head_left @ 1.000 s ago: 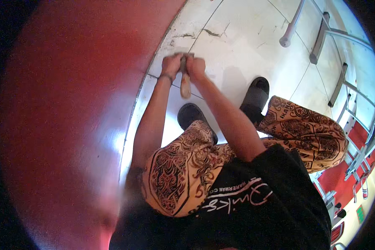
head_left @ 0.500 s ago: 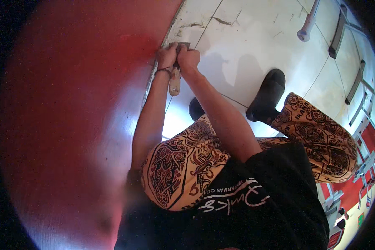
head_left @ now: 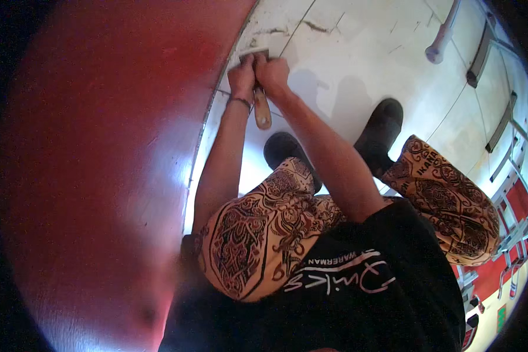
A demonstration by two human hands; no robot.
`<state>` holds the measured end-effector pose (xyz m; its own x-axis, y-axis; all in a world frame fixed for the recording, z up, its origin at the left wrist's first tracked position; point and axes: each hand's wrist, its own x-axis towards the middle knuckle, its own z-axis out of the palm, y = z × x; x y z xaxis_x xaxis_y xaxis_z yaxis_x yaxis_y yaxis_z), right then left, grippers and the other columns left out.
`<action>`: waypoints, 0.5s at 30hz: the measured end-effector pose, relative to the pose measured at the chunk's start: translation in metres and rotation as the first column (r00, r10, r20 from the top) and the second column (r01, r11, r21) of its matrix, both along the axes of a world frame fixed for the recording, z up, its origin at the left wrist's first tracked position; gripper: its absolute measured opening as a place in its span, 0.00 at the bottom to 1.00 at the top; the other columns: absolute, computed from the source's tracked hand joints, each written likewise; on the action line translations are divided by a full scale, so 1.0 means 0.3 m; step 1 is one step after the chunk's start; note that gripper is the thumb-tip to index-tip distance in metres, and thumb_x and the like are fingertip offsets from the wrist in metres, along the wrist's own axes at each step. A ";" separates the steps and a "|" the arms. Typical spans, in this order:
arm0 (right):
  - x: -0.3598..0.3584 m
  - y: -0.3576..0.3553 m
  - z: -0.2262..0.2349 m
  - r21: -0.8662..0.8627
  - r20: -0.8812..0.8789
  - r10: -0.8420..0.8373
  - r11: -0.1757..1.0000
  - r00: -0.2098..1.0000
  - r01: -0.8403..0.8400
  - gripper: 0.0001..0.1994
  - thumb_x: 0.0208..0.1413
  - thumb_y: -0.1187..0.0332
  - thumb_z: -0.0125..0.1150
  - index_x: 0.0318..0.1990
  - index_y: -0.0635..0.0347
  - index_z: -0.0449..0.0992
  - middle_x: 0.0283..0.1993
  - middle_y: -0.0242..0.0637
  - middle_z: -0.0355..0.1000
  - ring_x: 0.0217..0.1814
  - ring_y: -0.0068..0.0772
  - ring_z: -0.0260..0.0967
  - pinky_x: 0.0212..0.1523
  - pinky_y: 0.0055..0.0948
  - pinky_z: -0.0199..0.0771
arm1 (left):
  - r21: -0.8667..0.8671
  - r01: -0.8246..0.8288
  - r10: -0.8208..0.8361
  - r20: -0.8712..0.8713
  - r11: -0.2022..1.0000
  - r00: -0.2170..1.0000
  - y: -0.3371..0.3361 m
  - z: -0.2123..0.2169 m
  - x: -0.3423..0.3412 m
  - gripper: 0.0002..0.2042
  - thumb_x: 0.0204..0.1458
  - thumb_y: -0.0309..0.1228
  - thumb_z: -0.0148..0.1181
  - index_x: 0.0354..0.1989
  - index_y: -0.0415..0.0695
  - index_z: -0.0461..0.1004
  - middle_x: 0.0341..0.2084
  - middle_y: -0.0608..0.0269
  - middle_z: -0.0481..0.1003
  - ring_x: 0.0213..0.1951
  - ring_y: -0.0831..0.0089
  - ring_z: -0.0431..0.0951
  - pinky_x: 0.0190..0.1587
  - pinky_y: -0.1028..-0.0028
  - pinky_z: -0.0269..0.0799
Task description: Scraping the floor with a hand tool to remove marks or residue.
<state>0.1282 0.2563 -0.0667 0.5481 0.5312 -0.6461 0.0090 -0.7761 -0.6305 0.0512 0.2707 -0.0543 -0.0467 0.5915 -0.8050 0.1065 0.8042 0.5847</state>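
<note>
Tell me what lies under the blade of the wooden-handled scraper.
The scraper blade tip meets the white floor beside the red wall. The left hand and right hand cover most of the blade.

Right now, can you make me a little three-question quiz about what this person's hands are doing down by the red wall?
1. True or false: both hands grip one tool.
2. What colour is the tool's handle? A) blue B) light wood C) green
3. Fill in: the tool's blade end meets the floor right beside the red ____.

Key
1. True: the left hand and right hand close together on the scraper.
2. B: the wooden handle sticks out below the hands.
3. Wall: the hands press at the foot of the red wall, on the white tiled floor.
</note>
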 end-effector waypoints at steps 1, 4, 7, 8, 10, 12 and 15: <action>-0.001 -0.036 0.021 -0.022 0.025 0.030 0.999 0.999 -0.030 0.22 0.49 0.56 0.56 0.25 0.74 0.76 0.28 0.62 0.72 0.36 0.59 0.73 0.40 0.45 0.72 | 0.016 0.045 -0.044 -0.061 0.999 0.997 -0.014 0.007 0.000 0.20 0.52 0.41 0.56 0.41 0.31 0.75 0.35 0.54 0.77 0.36 0.69 0.75 0.38 0.70 0.70; 0.010 -0.115 0.051 -0.025 0.017 0.070 0.997 0.997 -0.070 0.23 0.50 0.55 0.55 0.24 0.74 0.76 0.28 0.61 0.72 0.36 0.60 0.73 0.40 0.45 0.72 | -0.058 0.131 -0.139 -0.174 0.990 0.975 -0.036 -0.018 0.008 0.23 0.51 0.43 0.57 0.41 0.30 0.75 0.37 0.53 0.76 0.37 0.69 0.74 0.39 0.70 0.70; 0.032 -0.078 0.020 0.037 0.142 0.076 0.996 0.987 -0.082 0.23 0.50 0.54 0.53 0.23 0.73 0.76 0.27 0.61 0.72 0.33 0.59 0.73 0.39 0.45 0.72 | -0.081 0.164 -0.176 -0.182 0.983 0.967 0.004 -0.091 0.031 0.24 0.51 0.45 0.57 0.40 0.30 0.75 0.38 0.55 0.76 0.38 0.71 0.73 0.38 0.71 0.70; 0.043 -0.013 -0.012 0.051 0.325 0.211 0.969 0.922 -0.240 0.21 0.50 0.55 0.54 0.23 0.70 0.76 0.25 0.59 0.73 0.32 0.56 0.74 0.36 0.44 0.73 | -0.018 0.133 -0.134 -0.116 0.991 0.984 0.018 -0.110 0.041 0.21 0.51 0.44 0.57 0.37 0.32 0.75 0.35 0.58 0.75 0.35 0.72 0.73 0.35 0.71 0.70; 0.081 0.043 -0.039 0.072 0.201 0.144 0.984 0.969 -0.161 0.19 0.49 0.56 0.55 0.25 0.68 0.77 0.28 0.58 0.73 0.34 0.56 0.75 0.33 0.42 0.74 | 0.155 -0.009 0.004 0.031 0.988 1.000 0.033 -0.138 0.051 0.25 0.47 0.46 0.56 0.35 0.28 0.75 0.31 0.47 0.77 0.32 0.65 0.76 0.33 0.65 0.71; 0.087 0.038 -0.031 -0.026 0.044 0.106 0.994 0.993 -0.105 0.18 0.49 0.58 0.57 0.27 0.70 0.77 0.30 0.59 0.73 0.35 0.57 0.74 0.36 0.44 0.74 | 0.195 0.042 -0.033 -0.052 0.980 0.998 0.030 -0.146 0.056 0.25 0.47 0.45 0.56 0.36 0.28 0.75 0.34 0.44 0.77 0.36 0.63 0.77 0.36 0.64 0.71; 0.063 -0.062 0.037 -0.052 0.115 0.135 0.990 0.984 -0.129 0.18 0.49 0.60 0.57 0.31 0.72 0.77 0.32 0.60 0.74 0.39 0.56 0.74 0.42 0.45 0.72 | -0.055 0.249 -0.255 -0.214 0.967 0.943 -0.008 -0.131 0.048 0.27 0.49 0.47 0.53 0.42 0.31 0.75 0.42 0.42 0.75 0.46 0.59 0.75 0.49 0.66 0.68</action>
